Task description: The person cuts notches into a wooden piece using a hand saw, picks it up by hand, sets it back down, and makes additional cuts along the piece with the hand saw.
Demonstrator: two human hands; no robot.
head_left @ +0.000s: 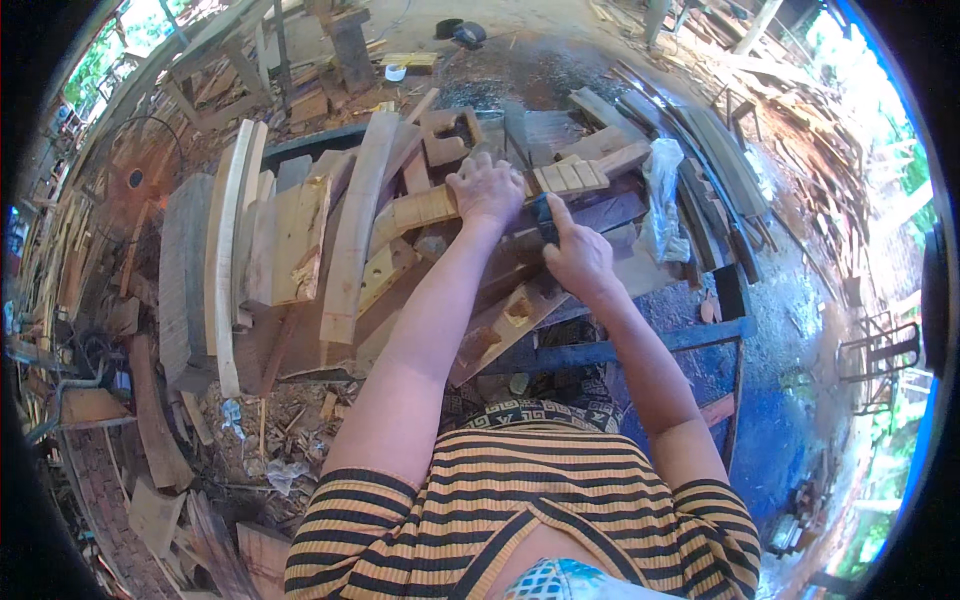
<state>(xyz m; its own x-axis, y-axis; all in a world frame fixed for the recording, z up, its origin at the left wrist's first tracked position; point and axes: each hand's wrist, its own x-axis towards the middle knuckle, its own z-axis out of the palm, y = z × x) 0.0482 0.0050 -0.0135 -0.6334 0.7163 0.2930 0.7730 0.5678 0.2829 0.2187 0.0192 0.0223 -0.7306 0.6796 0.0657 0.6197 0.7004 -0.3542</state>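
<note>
Pressing down on a notched wooden strip (500,195), left hand (487,188) lies flat, fingers spread; right hand (577,255) grips a dark-handled tool (545,218) over stacked planks (300,240).

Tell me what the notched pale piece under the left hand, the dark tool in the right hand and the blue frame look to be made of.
The notched pale curved piece under the left hand looks like bare unfinished wood: light grain, sawn cuts. The dark-handled tool in the right hand is mostly hidden; its grip could be plastic or rubber. The blue frame looks like painted metal: thin straight bars with worn paint.
</note>
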